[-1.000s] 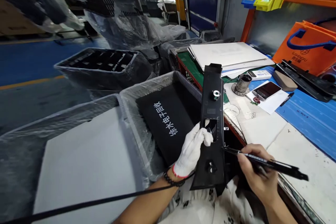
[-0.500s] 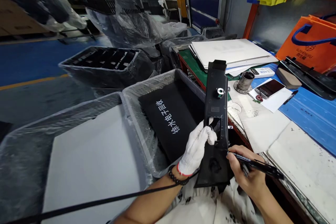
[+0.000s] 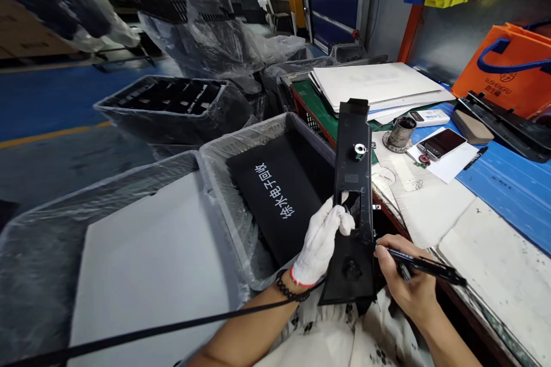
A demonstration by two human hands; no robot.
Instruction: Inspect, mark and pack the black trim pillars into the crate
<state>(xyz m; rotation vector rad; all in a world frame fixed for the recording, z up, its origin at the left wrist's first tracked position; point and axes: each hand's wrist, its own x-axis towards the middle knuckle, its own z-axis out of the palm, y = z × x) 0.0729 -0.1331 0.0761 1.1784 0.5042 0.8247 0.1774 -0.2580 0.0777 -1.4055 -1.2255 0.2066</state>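
My left hand [image 3: 321, 238], in a white glove, grips a long black plastic panel [image 3: 352, 169] at the edge of its rectangular opening. The panel stands tilted in front of me, its wider end low near my lap, and a round metal fitting [image 3: 360, 151] shows on its upper half. My bare right hand [image 3: 408, 275] is closed round a black marker pen [image 3: 424, 266], whose tip meets the panel's right edge below the opening. Left of the panel, a black sheet with white lettering [image 3: 275, 189] lies in a plastic-lined bin [image 3: 228, 229].
At the right stands a worktable [image 3: 486, 246] bearing a phone [image 3: 442, 143], a stained metal cup [image 3: 401, 133], stacked white sheets [image 3: 374, 83] and an orange bag [image 3: 503, 80]. Another lined bin [image 3: 142, 183] is at left. A black cord [image 3: 172, 330] crosses low in front of me.
The pen and my right hand have shifted very slightly to the right along the panel's edge. My left hand keeps its hold, and the panel is nearly still.
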